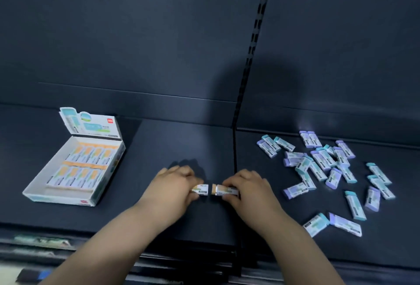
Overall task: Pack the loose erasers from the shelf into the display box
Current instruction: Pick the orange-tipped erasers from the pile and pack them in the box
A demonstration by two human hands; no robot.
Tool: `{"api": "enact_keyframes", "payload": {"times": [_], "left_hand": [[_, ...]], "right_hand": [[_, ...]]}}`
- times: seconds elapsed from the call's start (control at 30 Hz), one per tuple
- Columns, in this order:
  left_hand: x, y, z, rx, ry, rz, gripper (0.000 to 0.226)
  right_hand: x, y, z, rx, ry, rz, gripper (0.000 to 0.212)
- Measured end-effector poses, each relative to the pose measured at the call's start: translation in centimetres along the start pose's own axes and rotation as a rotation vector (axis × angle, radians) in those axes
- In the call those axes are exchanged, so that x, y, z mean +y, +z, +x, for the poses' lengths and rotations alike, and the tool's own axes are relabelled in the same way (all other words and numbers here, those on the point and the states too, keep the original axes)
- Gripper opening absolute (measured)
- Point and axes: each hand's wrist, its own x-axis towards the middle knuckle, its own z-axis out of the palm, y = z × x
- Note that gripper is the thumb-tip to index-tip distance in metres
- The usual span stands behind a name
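The shelf (159,143) is a flat, matt, dark blue-grey surface, and a black slotted upright (252,46) runs down its back wall, right of the centre of the frame. At the left stands the box (68,200), an open tray of thin white cardboard with low walls. Its printed lid (91,125) is folded up at the back. Inside the box lie two rows of packed erasers (84,164), small rectangular blocks in white paper sleeves with orange ends, side by side; the near part of the tray is bare cardboard. At the right of the frame a loose pile (322,162) of the same kind of blocks, with teal or purple ends, lies scattered at all angles, some overlapping. In the lower centre, between the box and the pile, the two hands almost meet low over the shelf. The left hand (172,187) has its fingers curled over the left eraser (201,190) and pinches it. The right hand (247,187) grips the right eraser (223,190) in the same way, with its orange end pointing to the left. The two blocks lie end to end with a small gap. The blur hides whether each hand holds one block or more.
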Motion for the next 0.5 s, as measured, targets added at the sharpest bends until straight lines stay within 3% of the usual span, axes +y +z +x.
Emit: {"api": "enact_keyframes", "payload": {"times": [0.2,0.33,0.5], "left_hand": [[-3.9,-3.8,-2.6,0.241,0.004,-0.002,0.035],[-8.7,-5.9,-5.2,0.222,-0.084,-0.064,0.033],[-16.6,-7.8,-8.5,0.098,-0.162,-0.125,0.029]], "right_hand": [[-3.9,-0.6,1.3,0.039,-0.088,0.278,0.021],[-8.3,-0.2,2.2,0.005,-0.123,0.416,0.02],[-15.7,1.2,4.5,0.038,-0.165,0.396,0.023]]}}
